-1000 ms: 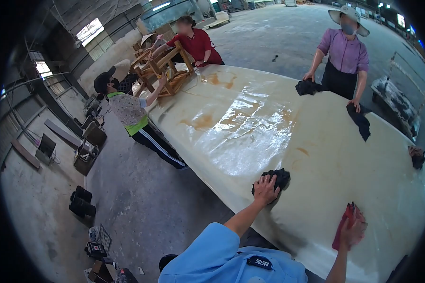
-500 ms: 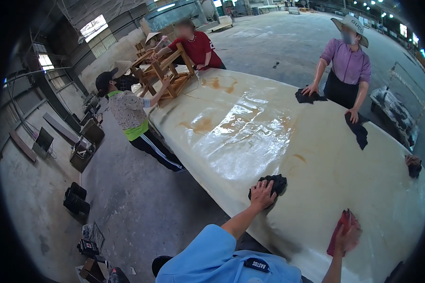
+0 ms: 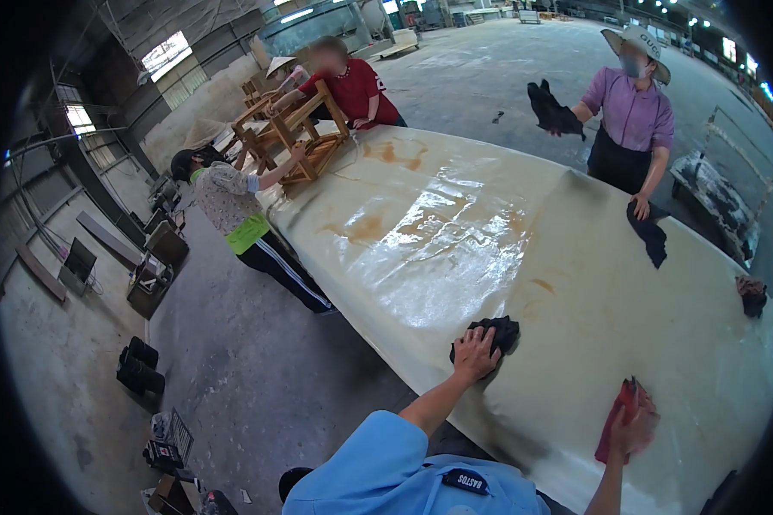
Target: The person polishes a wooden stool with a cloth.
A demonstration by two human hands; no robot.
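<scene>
My left hand point(image 3: 474, 354) presses a black rag point(image 3: 496, 330) flat on a big glossy cream slab point(image 3: 455, 215) near its front edge. My right hand point(image 3: 634, 427) rests on a red rag point(image 3: 620, 412) lying on the slab further right. Both arms reach out from blue sleeves at the bottom of the view. Brown stains mark the slab's middle and far end.
A person in purple point(image 3: 631, 103) across the slab lifts a black cloth point(image 3: 550, 107) and holds another cloth point(image 3: 648, 230) on the edge. Two people at the far left end handle a wooden frame point(image 3: 296, 129). Another rag point(image 3: 751, 296) lies at right. Boxes and clutter sit on the concrete floor at left.
The person in purple has raised the black cloth off the slab into the air. My hands have stayed almost in place on their rags.
</scene>
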